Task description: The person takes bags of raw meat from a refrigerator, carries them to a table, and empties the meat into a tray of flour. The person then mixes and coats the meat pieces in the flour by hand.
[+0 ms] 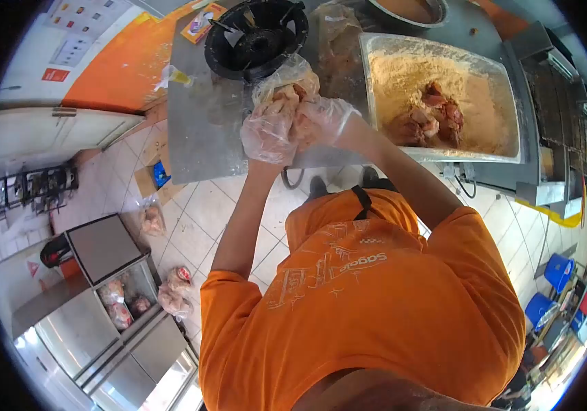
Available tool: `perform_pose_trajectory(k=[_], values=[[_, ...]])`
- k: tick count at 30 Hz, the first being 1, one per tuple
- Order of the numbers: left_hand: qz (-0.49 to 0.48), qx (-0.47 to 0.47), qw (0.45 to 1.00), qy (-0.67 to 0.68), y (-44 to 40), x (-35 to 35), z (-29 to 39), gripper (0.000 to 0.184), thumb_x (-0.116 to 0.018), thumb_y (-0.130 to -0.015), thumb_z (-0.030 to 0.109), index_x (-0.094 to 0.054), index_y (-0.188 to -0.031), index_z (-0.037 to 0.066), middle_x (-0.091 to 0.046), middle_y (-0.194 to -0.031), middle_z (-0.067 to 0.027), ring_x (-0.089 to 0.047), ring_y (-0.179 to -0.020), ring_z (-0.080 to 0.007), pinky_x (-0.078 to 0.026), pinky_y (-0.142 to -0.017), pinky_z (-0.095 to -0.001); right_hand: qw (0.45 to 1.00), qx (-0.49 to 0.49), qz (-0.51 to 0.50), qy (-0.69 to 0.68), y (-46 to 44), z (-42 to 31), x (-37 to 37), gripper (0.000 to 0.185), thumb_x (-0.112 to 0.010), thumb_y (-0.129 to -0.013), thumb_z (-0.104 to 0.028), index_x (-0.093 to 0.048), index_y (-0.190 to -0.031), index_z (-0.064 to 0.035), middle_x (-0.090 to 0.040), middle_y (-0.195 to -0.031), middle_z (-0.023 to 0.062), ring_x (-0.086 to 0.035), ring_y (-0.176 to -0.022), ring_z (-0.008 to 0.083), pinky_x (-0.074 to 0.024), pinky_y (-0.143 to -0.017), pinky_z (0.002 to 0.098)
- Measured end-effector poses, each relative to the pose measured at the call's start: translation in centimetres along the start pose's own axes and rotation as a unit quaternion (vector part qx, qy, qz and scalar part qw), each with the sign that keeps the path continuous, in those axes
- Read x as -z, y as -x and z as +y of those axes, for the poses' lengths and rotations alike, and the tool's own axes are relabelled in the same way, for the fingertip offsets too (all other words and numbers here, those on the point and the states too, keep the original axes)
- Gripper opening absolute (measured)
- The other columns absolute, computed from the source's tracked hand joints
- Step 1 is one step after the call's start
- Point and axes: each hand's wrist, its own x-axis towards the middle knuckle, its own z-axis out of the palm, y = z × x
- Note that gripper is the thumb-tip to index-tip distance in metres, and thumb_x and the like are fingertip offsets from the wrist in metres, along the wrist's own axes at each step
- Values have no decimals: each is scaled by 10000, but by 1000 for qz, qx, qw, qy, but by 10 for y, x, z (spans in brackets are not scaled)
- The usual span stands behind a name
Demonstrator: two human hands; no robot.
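Both my hands wear clear plastic gloves and meet over the front edge of the metal table [204,137]. My left hand [266,137] is closed around a clear plastic bag [292,72] with pale, floury pieces [285,99] in it. At the bag's right side, my right hand [331,118] grips it too, its fingers partly hidden by the glove and bag. To the right stands a large white tub [369,89] of yellowish flour [403,68], with several reddish-brown meat pieces [434,116] lying on the flour.
A black burner ring [256,34] sits behind the bag, beside a small box [201,22]. A metal bowl [437,15] of liquid stands behind the tub. Filled plastic bags [176,293] lie on the tiled floor, near an open steel drawer [129,301].
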Motion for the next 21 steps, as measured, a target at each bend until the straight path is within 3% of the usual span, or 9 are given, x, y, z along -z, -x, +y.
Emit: perform_pose_trajectory(k=[5,7,10,11,15,16,17,19,21], values=[[-3,86,994,-61,-3,3,24,600,-761,-678,205,-582,-1212,0,-640,-1076,-175,-600,-1025,-350,-483,-895,-461,986,-122,-96,66,-5,-14,31,254,-628,-853,-283,-596,-1058,-136,-655,-926,149,-648,-849,368,-531,-705,453],[110,259,958,-55,25,-26,30,760,-840,-634,245,-515,-1276,-1,-600,-1162,-193,-579,-1085,-341,-453,-948,-440,987,-134,-93,10,-5,-6,31,268,-620,-848,-284,-597,-1074,-141,-659,-936,140,-648,-876,367,-530,-722,460],[104,297,922,225,13,-37,53,721,-807,-696,292,-486,-1275,5,-568,-1223,-170,-578,-1072,-315,-459,-932,-419,985,-116,-114,59,-1,-2,31,253,-623,-824,-243,-613,-1045,-120,-659,-1024,116,-643,-921,355,-531,-748,460],[113,320,877,339,9,-37,60,681,-799,-702,278,-499,-1248,2,-579,-1209,-166,-585,-1061,-307,-461,-931,-411,995,-50,-78,46,0,3,29,241,-629,-829,-248,-627,-1023,-105,-650,-1025,128,-647,-907,352,-537,-747,449],[57,338,878,334,50,-106,26,549,-766,-724,227,-524,-1169,16,-604,-1097,-140,-597,-972,-289,-479,-866,-373,984,117,47,126,-18,-5,34,140,-617,-823,-179,-639,-917,-78,-648,-1062,95,-643,-907,332,-541,-747,428],[70,262,932,242,46,-110,22,513,-756,-724,214,-529,-1141,18,-605,-1054,-131,-593,-926,-286,-481,-823,-366,983,121,41,131,-24,-7,36,140,-617,-823,-179,-639,-917,-78,-648,-1062,95,-643,-907,332,-541,-747,428],[81,183,969,144,45,-114,21,477,-745,-725,200,-534,-1112,20,-605,-1012,-122,-588,-880,-282,-483,-780,-358,993,77,9,93,-30,-10,37,159,-621,-830,-180,-628,-953,-79,-649,-1055,104,-644,-909,330,-540,-748,427],[94,220,952,189,34,-112,29,463,-743,-719,199,-537,-1094,22,-600,-995,-120,-584,-864,-288,-477,-754,-371,997,35,-32,57,-42,-19,45,182,-626,-837,-181,-617,-989,-80,-649,-1048,113,-644,-911,329,-540,-749,426],[109,259,931,234,28,-108,32,450,-741,-712,197,-539,-1075,23,-595,-977,-119,-581,-848,-295,-472,-728,-383,957,-111,-256,74,-59,-26,57,298,-639,-845,-247,-576,-1084,-80,-649,-1041,138,-644,-919,326,-538,-751,420]])
